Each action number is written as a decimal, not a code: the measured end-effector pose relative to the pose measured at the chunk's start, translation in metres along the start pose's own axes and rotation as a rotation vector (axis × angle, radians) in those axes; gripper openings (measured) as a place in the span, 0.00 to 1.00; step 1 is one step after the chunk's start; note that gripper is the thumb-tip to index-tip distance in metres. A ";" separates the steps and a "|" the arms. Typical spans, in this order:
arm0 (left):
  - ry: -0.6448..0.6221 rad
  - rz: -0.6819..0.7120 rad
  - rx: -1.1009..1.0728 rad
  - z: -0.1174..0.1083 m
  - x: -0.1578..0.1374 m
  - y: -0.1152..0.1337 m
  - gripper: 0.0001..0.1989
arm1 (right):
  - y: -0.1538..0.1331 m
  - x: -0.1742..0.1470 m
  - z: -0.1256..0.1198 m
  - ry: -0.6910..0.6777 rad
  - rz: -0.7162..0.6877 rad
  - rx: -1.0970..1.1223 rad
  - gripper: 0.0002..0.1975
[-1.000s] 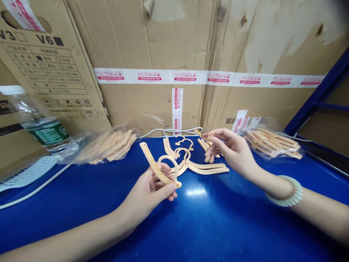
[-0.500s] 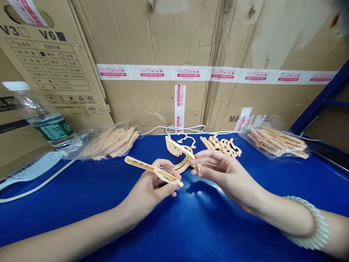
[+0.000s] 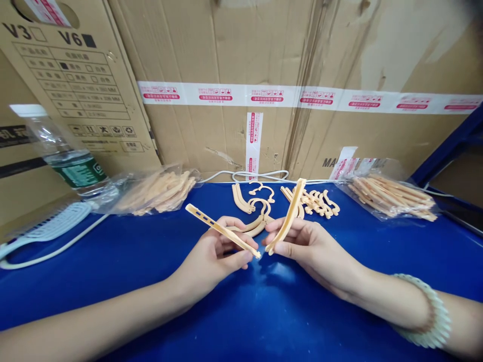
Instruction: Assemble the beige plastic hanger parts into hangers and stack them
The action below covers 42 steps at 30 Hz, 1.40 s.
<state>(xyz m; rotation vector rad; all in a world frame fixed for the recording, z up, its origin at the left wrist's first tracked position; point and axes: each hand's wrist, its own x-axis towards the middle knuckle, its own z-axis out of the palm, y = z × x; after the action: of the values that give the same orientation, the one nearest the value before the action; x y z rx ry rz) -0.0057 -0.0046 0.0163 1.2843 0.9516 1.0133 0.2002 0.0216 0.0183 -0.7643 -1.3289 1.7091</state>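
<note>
My left hand [image 3: 217, 254] pinches a beige plastic hanger arm [image 3: 206, 220], with slots along its raised outer end. In my right hand [image 3: 305, 241] is a second hanger arm [image 3: 292, 208], curved and tilted upward, its hollow channel facing me. The inner ends of both arms point toward each other with a small gap between them. Behind my hands on the blue table [image 3: 241, 311] lies a hanger [image 3: 253, 227] with a hook, partly hidden by my fingers. Loose hanger arms [image 3: 241, 198] and an open hook [image 3: 266, 191] lie just beyond it.
Several hooks [image 3: 320, 202] lie in a pile at the back right. Clear bags of hanger parts flank the area, one bag [image 3: 158, 193] left and one bag [image 3: 394, 196] right. A water bottle [image 3: 75, 168], a hairbrush [image 3: 56, 223] and a white cable [image 3: 260, 176] sit near cardboard boxes [image 3: 211, 136].
The arm in my right hand has swung from leaning left to standing up and leaning right. My left hand has turned its arm to a steeper slant. The view has shifted slightly.
</note>
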 end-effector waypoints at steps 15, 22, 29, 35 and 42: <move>-0.099 0.009 0.020 -0.002 0.000 -0.002 0.16 | 0.004 -0.001 0.002 -0.099 -0.067 -0.129 0.15; -0.053 0.003 0.075 -0.001 -0.001 -0.001 0.11 | 0.001 -0.004 0.004 -0.100 -0.068 -0.179 0.11; -0.039 0.017 0.070 -0.001 0.000 0.000 0.08 | 0.001 -0.005 0.004 -0.104 -0.101 -0.206 0.10; -0.008 -0.010 0.073 -0.001 0.000 -0.002 0.10 | 0.007 -0.008 0.004 -0.098 -0.138 -0.185 0.09; -0.005 -0.030 0.030 0.001 -0.002 -0.003 0.12 | 0.011 -0.010 0.005 -0.058 -0.150 -0.209 0.07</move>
<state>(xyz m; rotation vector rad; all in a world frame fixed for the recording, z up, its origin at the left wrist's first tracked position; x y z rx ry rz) -0.0056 -0.0066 0.0136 1.2929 0.9824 0.9750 0.1980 0.0092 0.0092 -0.7168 -1.5824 1.5005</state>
